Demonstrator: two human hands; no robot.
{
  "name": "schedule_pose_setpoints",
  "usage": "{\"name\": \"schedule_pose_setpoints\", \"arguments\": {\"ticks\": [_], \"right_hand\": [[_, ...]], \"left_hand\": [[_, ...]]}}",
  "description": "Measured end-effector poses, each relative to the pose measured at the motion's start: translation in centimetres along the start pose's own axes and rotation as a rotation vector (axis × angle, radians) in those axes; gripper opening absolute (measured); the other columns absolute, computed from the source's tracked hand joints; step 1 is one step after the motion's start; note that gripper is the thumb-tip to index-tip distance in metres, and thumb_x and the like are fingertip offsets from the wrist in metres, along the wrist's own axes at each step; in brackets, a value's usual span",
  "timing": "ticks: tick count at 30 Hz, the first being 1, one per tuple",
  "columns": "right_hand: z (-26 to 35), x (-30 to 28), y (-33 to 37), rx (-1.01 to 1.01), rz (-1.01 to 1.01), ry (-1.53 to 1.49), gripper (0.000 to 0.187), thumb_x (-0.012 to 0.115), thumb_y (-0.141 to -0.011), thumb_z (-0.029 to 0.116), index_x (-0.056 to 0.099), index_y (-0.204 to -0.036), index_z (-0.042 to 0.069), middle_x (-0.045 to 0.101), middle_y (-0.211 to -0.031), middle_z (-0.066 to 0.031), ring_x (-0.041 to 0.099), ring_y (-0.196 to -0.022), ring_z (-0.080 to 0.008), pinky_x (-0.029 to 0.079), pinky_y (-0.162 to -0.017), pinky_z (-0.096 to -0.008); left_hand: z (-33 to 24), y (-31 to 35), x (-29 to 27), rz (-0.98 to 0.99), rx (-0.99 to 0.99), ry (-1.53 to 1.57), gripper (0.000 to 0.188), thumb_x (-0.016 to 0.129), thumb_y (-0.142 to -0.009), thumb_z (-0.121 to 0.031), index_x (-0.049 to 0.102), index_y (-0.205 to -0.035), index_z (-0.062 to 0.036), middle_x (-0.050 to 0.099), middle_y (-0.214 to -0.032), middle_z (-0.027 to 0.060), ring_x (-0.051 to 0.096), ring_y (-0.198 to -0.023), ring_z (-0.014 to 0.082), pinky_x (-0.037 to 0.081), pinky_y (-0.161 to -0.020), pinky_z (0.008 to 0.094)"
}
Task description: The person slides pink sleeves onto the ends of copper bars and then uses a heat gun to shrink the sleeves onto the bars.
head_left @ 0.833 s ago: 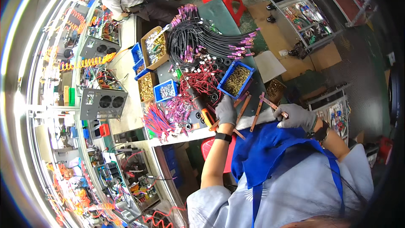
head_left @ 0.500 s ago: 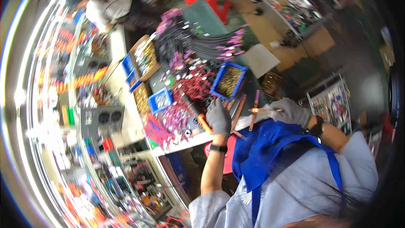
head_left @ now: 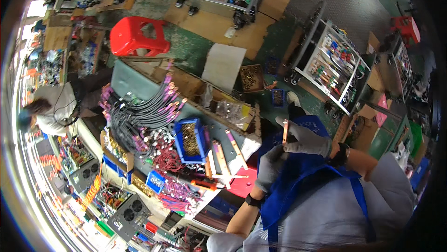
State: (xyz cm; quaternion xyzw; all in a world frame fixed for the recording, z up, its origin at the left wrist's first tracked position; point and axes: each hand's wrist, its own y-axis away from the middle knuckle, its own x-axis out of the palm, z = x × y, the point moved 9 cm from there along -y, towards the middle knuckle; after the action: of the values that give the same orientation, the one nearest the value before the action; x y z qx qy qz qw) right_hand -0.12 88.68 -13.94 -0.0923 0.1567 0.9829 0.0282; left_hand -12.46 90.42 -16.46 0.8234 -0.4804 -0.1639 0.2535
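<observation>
Your gloved right hand (head_left: 305,141) pinching a short copper strip (head_left: 285,132) upright before your blue apron (head_left: 302,177), your gloved left hand (head_left: 271,167) loosely curled just below, blue parts bin (head_left: 190,139) on the tabletop (head_left: 139,82) well apart.

I see a short copper-coloured strip (head_left: 285,131) standing nearly upright, pinched at its lower end by my grey-gloved right hand (head_left: 305,141) above the blue apron. My grey-gloved left hand (head_left: 271,166) is just below it, apart from the strip, fingers curled loosely.
</observation>
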Motion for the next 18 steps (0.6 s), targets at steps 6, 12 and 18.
{"name": "schedule_pose_setpoints", "arguments": {"ticks": [6, 12, 18], "right_hand": [[-10.3, -6.0, 5.6, 0.257, -0.270, -0.868, 0.098, 0.063, -0.082, 0.046, 0.000, -0.144, 0.004, 0.012, -0.147, -0.0104, 0.047, -0.106, -0.0168, 0.044, -0.084, -0.0315], [-14.2, -5.6, 7.8, 0.521, -0.190, -0.535, 0.021, 0.052, -0.092, 0.016, 0.062, -0.100, -0.001, 0.063, -0.088, -0.0043, 0.056, -0.085, -0.0101, 0.045, -0.078, -0.0260], [-15.5, -8.0, 7.8, 0.450, -0.477, -0.407, 0.020, 0.045, -0.094, 0.013, 0.058, -0.096, -0.001, 0.060, -0.084, -0.0063, 0.056, -0.078, -0.0110, 0.046, -0.071, -0.0250]], "left_hand": [[2.7, -4.8, 9.3, 0.386, -0.295, 0.261, 0.018, 0.061, -0.086, -0.009, 0.060, -0.101, 0.0009, 0.055, -0.080, -0.0041, 0.048, -0.072, 0.0065, 0.043, -0.066, 0.0229], [4.9, -8.2, 13.2, 0.144, -0.340, 0.142, 0.023, 0.062, -0.086, -0.012, 0.059, -0.105, 0.0004, 0.058, -0.071, 0.0085, 0.049, -0.068, 0.0061, 0.045, -0.060, 0.0258], [3.5, -9.7, 13.3, 0.022, -0.109, -0.197, 0.035, 0.067, -0.082, -0.016, 0.056, -0.112, -0.0014, 0.064, -0.083, 0.0064, 0.054, -0.062, 0.0089, 0.046, -0.056, 0.0263]]}}
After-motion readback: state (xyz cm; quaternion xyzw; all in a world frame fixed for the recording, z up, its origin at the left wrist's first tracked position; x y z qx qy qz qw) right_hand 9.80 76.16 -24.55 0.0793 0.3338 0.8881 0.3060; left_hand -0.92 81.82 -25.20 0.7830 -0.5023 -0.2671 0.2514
